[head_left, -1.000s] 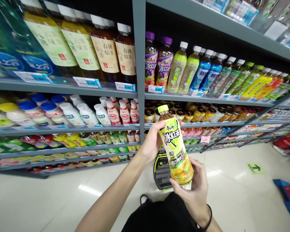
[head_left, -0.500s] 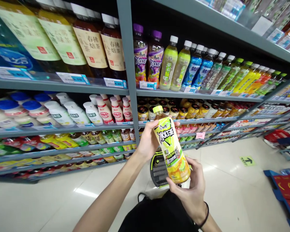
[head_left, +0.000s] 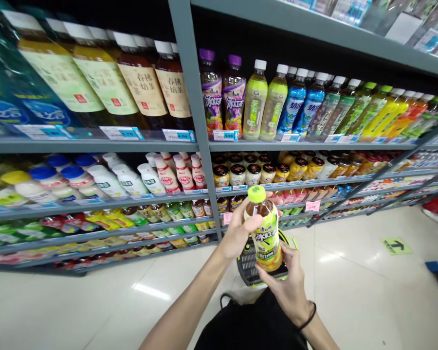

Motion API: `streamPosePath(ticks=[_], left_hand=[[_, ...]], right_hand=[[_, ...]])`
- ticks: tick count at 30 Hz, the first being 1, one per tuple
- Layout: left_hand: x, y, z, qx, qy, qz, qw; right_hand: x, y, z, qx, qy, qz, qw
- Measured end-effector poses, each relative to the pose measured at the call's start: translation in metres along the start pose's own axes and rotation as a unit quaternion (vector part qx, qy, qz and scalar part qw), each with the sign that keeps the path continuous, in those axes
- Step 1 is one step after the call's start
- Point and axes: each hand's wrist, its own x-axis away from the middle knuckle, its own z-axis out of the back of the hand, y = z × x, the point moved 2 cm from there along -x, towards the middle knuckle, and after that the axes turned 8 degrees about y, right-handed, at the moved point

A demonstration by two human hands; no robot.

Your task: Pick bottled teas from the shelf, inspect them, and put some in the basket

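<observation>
Yellow-green-labelled plastic bottle of brown drink [head_left: 266, 236]: it is held before long grey metal shelving [head_left: 131, 147], above a dark slatted plastic basket with lime edging [head_left: 248, 265]. The person's left hand [head_left: 237, 234] grips its shoulder, thumb across the front; the right hand [head_left: 288, 281] has its fingers curled around the base. Since a moment ago it has tipped, so the lime-green round cap [head_left: 257, 193] faces up more and the label [head_left: 270, 247] looks foreshortened, harder to read. Black 冰红 shows there, the next character partly lost. On the shelf edge, a white-and-blue price tag [head_left: 226, 135] reads 3.00.
</observation>
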Motion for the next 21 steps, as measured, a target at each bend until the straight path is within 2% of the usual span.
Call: streamPosePath(ticks=[3,6,8,10,12,14,18,21], left_hand=[[0.004,-0.006,-0.003,-0.049,0.011,-0.01,0.999],[0.006,-0.014,0.0,-0.087,0.03,-0.019,0.996],[0.005,-0.021,0.006,-0.087,0.036,-0.025,0.995],[0.004,-0.027,0.013,-0.083,0.042,-0.037,0.995],[0.001,-0.031,0.019,-0.09,0.045,-0.046,0.994],[-0.001,-0.032,0.021,-0.109,0.057,-0.046,0.991],[-0.004,-0.039,0.022,-0.143,0.108,-0.016,0.984],[-0.007,-0.054,0.026,-0.152,0.155,0.047,0.975]], right_hand=[[0.001,0.004,-0.006,-0.076,-0.033,-0.088,0.993],[0.0,0.002,-0.008,-0.208,-0.086,-0.169,0.959],[0.0,0.002,-0.008,-0.295,-0.14,-0.229,0.917],[0.002,0.001,-0.007,-0.382,-0.198,-0.284,0.857],[0.002,-0.004,-0.005,-0.462,-0.241,-0.315,0.793],[-0.002,-0.011,-0.002,-0.518,-0.263,-0.331,0.744],[-0.01,-0.021,0.001,-0.557,-0.297,-0.365,0.684],[-0.012,-0.022,0.0,-0.573,-0.309,-0.373,0.661]])
